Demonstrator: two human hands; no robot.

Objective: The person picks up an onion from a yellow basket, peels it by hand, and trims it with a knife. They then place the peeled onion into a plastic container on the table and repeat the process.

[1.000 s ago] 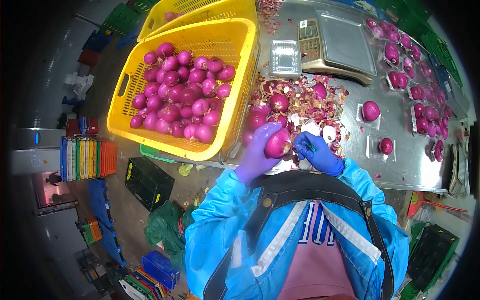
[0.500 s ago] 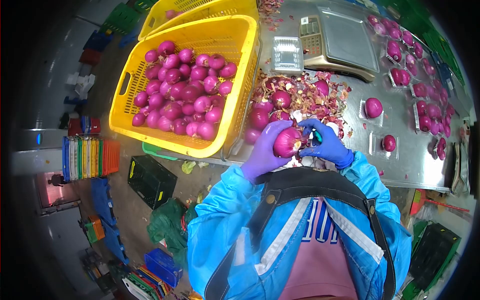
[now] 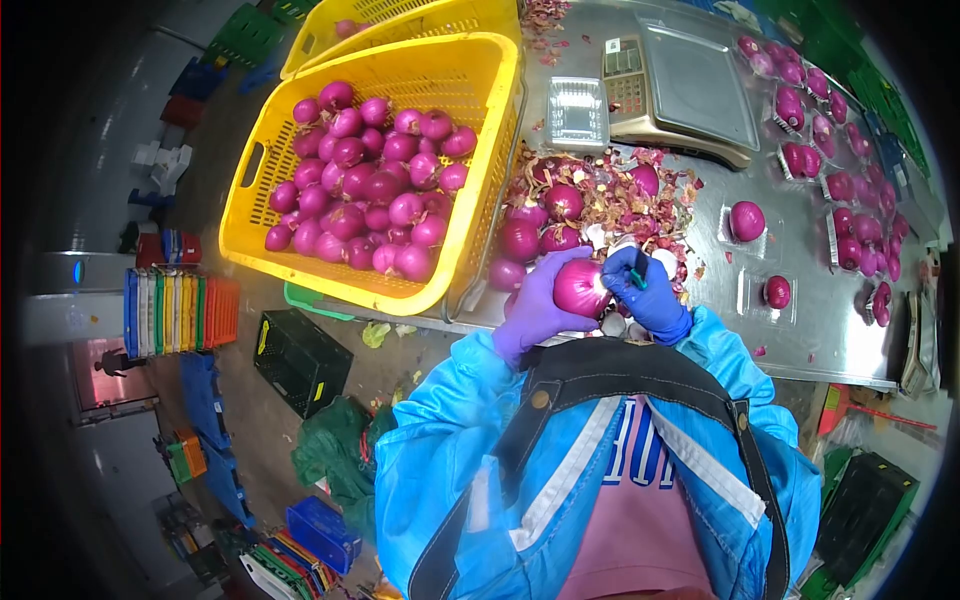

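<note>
My left hand (image 3: 537,308), in a purple glove, grips a red onion (image 3: 583,288) just above the near edge of the steel table (image 3: 800,330). In a blue glove, my right hand (image 3: 648,290) is closed on a small green-handled knife (image 3: 637,272) held against the right side of that onion. Right behind my hands lies a pile of onion skins (image 3: 620,195) with a few whole red onions (image 3: 520,240) in it.
A yellow crate of red onions (image 3: 375,180) rests at the table's left end, a second yellow crate (image 3: 400,20) behind it. A scale (image 3: 680,90) and an empty clear tray (image 3: 575,112) stand further back. Trays of peeled onions (image 3: 830,140) line the right side.
Both hands drew slightly nearer together and the onion turned in my left hand; the knife hand moved from the onion's lower right up to its right side.
</note>
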